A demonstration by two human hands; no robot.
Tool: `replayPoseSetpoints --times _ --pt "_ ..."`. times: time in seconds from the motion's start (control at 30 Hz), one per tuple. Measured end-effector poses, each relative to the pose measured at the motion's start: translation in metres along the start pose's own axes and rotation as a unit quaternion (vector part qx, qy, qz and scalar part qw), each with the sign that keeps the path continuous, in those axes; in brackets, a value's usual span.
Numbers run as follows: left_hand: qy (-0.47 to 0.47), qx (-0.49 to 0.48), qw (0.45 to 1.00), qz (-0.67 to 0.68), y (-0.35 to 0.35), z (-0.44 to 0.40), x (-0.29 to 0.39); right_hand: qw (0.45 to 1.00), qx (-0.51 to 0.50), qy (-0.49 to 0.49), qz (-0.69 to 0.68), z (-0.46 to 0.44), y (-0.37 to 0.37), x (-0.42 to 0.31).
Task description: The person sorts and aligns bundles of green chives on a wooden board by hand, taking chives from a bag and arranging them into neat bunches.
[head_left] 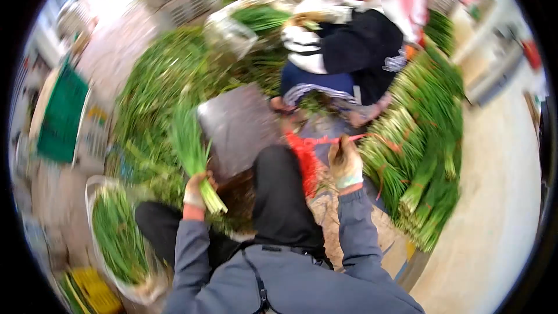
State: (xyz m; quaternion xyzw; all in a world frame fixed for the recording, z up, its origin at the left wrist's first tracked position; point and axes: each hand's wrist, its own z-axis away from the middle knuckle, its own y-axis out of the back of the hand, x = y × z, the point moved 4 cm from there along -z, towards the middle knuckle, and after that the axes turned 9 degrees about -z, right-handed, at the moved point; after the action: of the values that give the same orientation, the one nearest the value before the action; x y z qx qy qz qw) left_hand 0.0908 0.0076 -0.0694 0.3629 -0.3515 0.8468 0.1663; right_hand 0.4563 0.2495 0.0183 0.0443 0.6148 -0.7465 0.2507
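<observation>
In the head view, the left hand [196, 191] has its grip clamped around the pale lower stalks of 1 green bunch [188, 134], leaves pointing away, beside a dark flat-topped block [241, 122]. The right hand [345, 166] has its fingers together on a red strip [323, 140], near tangled red strands [306, 168]. Tied bundles [421, 157] lie to the right; 1 other person [366, 40] sits ahead, beside loose greens [160, 75].
</observation>
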Motion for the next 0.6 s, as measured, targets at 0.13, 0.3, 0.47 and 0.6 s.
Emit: replayPoseSetpoints --times 0.13,0.3,0.47,0.6 --pt "0.005 -0.018 0.998 0.068 0.035 0.004 0.014 0.991 -0.051 -0.057 0.11 -0.027 -0.058 0.134" --pt "-0.035 0.002 0.998 0.05 0.059 0.01 0.034 0.967 0.0 -0.225 0.117 -0.034 -0.007 0.319" --pt "-0.049 0.075 0.996 0.026 0.082 0.008 0.047 0.892 0.057 -0.271 0.356 -0.007 0.036 0.366" --pt "-0.053 0.074 0.995 0.028 0.086 0.006 0.057 0.667 -0.211 -0.119 0.705 -0.01 0.016 0.372"
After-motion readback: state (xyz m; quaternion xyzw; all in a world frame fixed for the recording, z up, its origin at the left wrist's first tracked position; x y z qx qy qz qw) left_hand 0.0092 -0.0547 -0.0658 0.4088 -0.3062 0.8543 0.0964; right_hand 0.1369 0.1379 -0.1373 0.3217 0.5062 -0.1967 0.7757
